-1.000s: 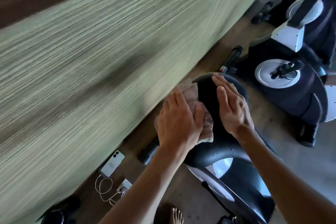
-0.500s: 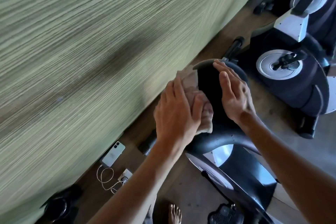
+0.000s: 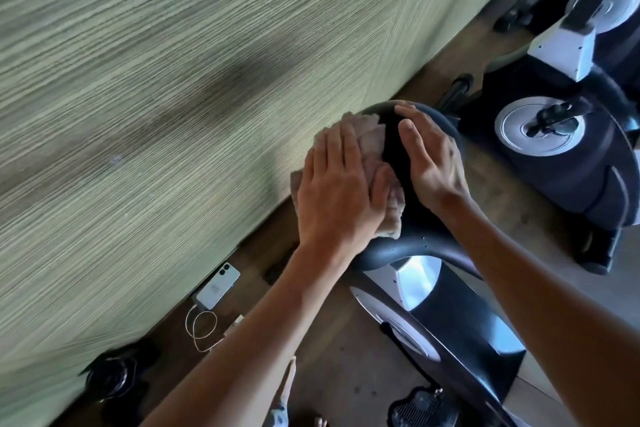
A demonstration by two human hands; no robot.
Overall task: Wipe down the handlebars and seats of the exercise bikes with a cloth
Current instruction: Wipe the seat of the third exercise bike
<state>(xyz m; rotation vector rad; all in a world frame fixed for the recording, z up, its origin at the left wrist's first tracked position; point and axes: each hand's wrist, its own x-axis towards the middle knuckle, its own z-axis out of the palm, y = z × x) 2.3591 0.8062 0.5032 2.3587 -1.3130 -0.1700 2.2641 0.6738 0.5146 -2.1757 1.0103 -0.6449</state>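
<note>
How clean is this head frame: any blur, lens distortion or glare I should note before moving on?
Head view: the green wall is streaked, seemingly motion blur; the wall-floor line bows from wide-angle distortion. The left hand on the cloth and the right hand on the black seat are fairly sharp. The bike's white panel shows bright glare; the phone stays legible.

Blk seat [image 3: 394, 146], tan cloth [image 3: 367, 135] (green-streaked wall [image 3: 173, 80])
</note>
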